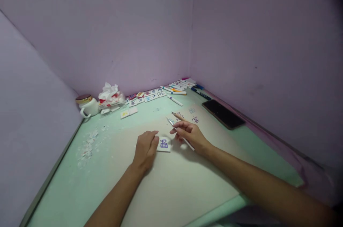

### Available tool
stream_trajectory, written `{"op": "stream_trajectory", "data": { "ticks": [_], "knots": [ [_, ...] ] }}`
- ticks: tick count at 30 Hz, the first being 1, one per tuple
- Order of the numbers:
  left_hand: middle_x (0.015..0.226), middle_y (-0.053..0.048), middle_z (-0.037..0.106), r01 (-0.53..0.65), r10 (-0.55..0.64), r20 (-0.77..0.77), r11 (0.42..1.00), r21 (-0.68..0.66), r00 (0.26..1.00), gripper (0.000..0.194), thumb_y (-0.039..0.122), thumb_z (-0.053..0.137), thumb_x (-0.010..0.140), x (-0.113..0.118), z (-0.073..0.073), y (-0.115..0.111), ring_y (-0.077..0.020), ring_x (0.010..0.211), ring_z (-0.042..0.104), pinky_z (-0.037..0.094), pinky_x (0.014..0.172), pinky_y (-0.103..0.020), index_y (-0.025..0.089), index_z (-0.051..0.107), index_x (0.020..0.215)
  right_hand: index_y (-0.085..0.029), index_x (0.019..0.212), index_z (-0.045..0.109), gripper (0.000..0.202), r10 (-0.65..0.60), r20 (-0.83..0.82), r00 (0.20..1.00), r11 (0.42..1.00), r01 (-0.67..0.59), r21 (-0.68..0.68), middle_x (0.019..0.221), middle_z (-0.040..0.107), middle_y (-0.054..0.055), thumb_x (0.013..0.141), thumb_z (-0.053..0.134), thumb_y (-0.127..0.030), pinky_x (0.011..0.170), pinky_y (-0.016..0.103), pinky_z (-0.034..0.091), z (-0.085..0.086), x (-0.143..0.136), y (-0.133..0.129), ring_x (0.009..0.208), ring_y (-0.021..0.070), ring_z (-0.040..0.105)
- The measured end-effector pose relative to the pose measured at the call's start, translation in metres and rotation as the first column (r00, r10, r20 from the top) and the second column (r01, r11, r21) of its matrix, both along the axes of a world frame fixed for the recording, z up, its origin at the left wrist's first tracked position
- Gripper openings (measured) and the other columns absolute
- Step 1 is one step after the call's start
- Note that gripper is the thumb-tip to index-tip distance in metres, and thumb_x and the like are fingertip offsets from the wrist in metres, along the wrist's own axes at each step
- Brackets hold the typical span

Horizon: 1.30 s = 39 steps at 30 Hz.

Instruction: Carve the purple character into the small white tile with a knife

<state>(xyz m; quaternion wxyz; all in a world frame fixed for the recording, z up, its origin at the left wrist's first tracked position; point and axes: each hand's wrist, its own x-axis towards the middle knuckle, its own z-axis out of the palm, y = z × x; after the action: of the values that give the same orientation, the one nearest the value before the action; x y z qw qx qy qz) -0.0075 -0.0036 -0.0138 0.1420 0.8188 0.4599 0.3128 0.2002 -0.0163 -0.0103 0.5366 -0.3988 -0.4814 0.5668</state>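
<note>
A white square tile [163, 144] with a purple character on it lies flat on the board. My left hand [146, 148] rests at its left edge, thumb and fingers closed together against the near corner. In my right hand [191, 135], just right of the tile and raised slightly, is a slim silver pen-shaped tool [184, 139] with a narrow pointed tip. A tan stick [179, 116] with a dark tip also sticks out between those fingers. Beyond this hand, purple and blue characters [195, 120] are drawn on the board surface.
Rows of lettered tiles [148, 99] and several markers [175, 100] lie along the back wall. A phone [223, 113] is at right. White scraps [89, 148] cover the left, with two blank tiles [129, 113], a tissue pack [111, 100] and a lidded mug [89, 107] behind.
</note>
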Motion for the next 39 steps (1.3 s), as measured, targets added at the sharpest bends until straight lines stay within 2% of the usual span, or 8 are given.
{"op": "stream_trajectory", "data": {
  "ticks": [5,9,12,16,22,31,35,39],
  "knots": [
    [0.113,-0.012,0.059,0.087,-0.087,-0.017,0.996,-0.002,0.996,0.042,0.044,0.051,0.082,-0.001,-0.001,0.000,-0.0263,0.106,0.055,0.044,0.091,-0.043,0.017,0.059,0.113,-0.019,0.091,0.053,0.022,0.005,0.154,0.988,1.000,-0.001,-0.027,0.077,0.071,0.007,0.076,0.059,-0.034,0.039,0.022,0.041,-0.003,0.002,0.008,0.043,0.0109,0.055],
    [0.116,-0.013,0.057,0.098,-0.100,-0.064,0.995,-0.030,0.993,0.051,0.039,0.068,0.067,0.002,-0.001,-0.001,-0.0311,0.109,0.052,0.041,0.094,-0.048,0.018,0.061,0.112,-0.019,0.093,0.057,0.015,-0.014,0.349,0.937,1.000,0.008,0.020,0.101,0.071,0.013,0.081,0.050,-0.026,0.037,0.023,0.038,-0.003,0.012,0.013,0.041,0.0104,0.054],
    [0.115,-0.012,0.057,0.117,-0.121,-0.082,0.991,-0.060,0.989,0.053,0.035,0.072,0.061,0.005,0.000,-0.002,-0.0318,0.107,0.052,0.039,0.095,-0.050,0.020,0.063,0.110,-0.021,0.084,0.062,0.013,-0.088,0.511,0.855,0.994,0.038,0.107,0.129,0.059,0.008,0.078,0.051,-0.016,0.055,0.029,0.049,-0.005,0.018,0.012,0.061,0.0144,0.064],
    [0.111,-0.010,0.059,0.135,-0.141,-0.048,0.985,-0.103,0.989,0.053,0.036,0.074,0.058,0.006,0.001,-0.002,-0.0323,0.106,0.051,0.037,0.096,-0.051,0.021,0.064,0.108,-0.026,0.086,0.064,0.021,-0.198,0.675,0.710,0.975,0.074,0.208,0.134,0.056,-0.002,0.076,0.053,-0.012,0.073,0.037,0.049,-0.005,0.021,0.005,0.080,0.0217,0.067],
    [0.112,-0.010,0.060,0.098,-0.071,0.154,0.980,-0.175,0.986,0.039,0.046,0.045,0.086,0.002,0.001,0.002,-0.0272,0.108,0.053,0.038,0.097,-0.048,0.020,0.064,0.108,-0.027,0.091,0.062,0.021,-0.290,0.740,0.607,0.949,0.079,0.306,0.139,0.050,-0.003,0.081,0.049,-0.013,0.080,0.036,0.049,-0.005,0.017,0.000,0.097,0.0217,0.065],
    [0.096,-0.009,0.063,-0.077,0.195,0.426,0.958,-0.278,0.884,0.060,0.051,0.015,0.095,-0.005,-0.009,0.012,-0.0187,0.089,0.061,0.051,0.083,-0.036,0.013,0.060,0.108,-0.024,0.094,0.064,0.021,-0.296,0.783,0.547,0.950,0.085,0.300,0.121,0.065,0.005,0.083,0.048,-0.019,0.063,0.032,0.048,-0.006,0.018,0.001,0.073,0.0192,0.066],
    [0.101,-0.009,0.062,0.010,0.083,0.359,0.969,-0.248,0.930,0.046,0.049,0.033,0.092,-0.003,0.000,0.010,-0.0201,0.092,0.060,0.050,0.081,-0.034,0.016,0.063,0.103,-0.023,0.094,0.067,0.020,-0.287,0.802,0.524,0.954,0.085,0.286,0.093,0.074,0.004,0.084,0.050,-0.024,0.063,0.031,0.047,-0.006,0.018,0.002,0.072,0.0198,0.065],
    [0.112,-0.011,0.059,0.131,-0.095,0.197,0.975,-0.182,0.976,0.043,0.044,0.066,0.071,0.002,0.007,0.003,-0.0271,0.102,0.055,0.046,0.089,-0.042,0.018,0.064,0.105,-0.024,0.091,0.068,0.018,-0.259,0.829,0.496,0.960,0.042,0.276,0.090,0.074,0.001,0.084,0.052,-0.026,0.066,0.029,0.046,-0.003,0.017,0.000,0.076,0.0189,0.065]
  ]
}}
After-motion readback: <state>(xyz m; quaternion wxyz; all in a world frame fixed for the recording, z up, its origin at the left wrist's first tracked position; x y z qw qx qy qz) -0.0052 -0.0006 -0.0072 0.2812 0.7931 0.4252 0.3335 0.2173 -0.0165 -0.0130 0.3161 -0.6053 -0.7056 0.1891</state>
